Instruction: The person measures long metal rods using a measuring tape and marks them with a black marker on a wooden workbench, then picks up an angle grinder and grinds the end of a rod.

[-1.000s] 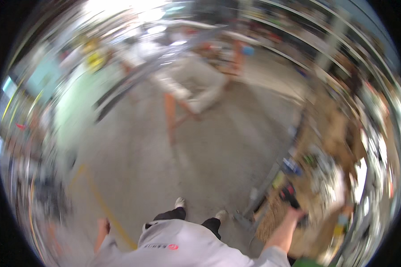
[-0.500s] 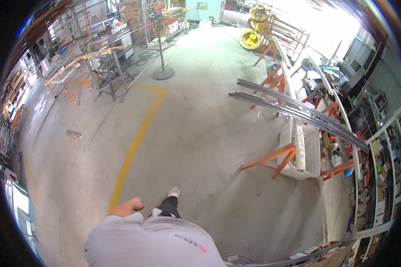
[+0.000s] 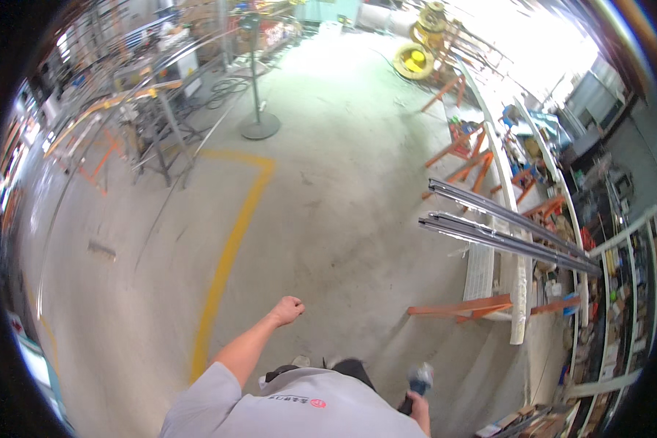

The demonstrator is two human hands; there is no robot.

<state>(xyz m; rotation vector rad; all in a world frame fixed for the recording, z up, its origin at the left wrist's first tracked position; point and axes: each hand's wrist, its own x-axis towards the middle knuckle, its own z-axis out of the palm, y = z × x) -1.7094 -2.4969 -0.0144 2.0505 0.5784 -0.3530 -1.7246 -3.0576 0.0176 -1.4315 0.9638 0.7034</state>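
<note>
My left hand (image 3: 290, 310) is out in front over the floor, its fingers curled into a loose fist with nothing showing in it. Low at the right, my right hand (image 3: 419, 410) is wrapped round the dark handle of a blue and grey hand-held power tool (image 3: 420, 379). The head of that tool points forward and is blurred, so its exact kind is unclear. Both hands are apart from the racks and benches.
Long dark metal profiles (image 3: 504, 237) jut from the right across white rails (image 3: 520, 292) on orange trestles (image 3: 463, 306). A yellow line (image 3: 230, 255) runs along the floor. Ahead stands a round-based pole (image 3: 260, 125). Crowded shelves (image 3: 613, 314) line the right side; a workbench (image 3: 157, 91) is at far left.
My left arm has swung forward and right, away from my body. My right hand and the power tool have come into view. The trestles and profiles appear nearer.
</note>
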